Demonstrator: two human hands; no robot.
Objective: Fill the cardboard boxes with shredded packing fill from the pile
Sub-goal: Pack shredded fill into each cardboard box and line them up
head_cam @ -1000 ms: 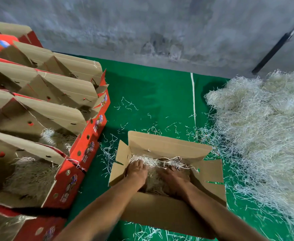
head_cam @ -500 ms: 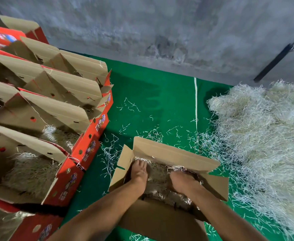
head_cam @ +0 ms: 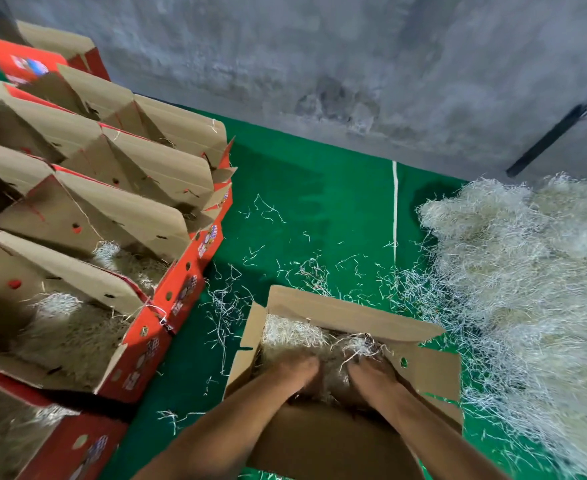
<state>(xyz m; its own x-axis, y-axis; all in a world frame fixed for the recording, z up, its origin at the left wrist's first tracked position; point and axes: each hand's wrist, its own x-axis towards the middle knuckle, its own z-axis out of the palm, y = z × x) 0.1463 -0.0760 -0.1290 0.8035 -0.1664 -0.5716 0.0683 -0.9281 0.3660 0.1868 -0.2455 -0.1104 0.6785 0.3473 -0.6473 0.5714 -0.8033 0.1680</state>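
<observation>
- Since half a second ago both hands have slid nearer the box's (head_cam: 351, 318) near wall.
- Left hand (head_cam: 299, 370) and right hand (head_cam: 371, 374) press into the fill (head_cam: 295, 334); can't tell finger spread, they're buried.

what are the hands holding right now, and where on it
Cannot be told. Both the left hand and right hand are sunk into the shredded fill inside the open box; the fingers are hidden.
</observation>
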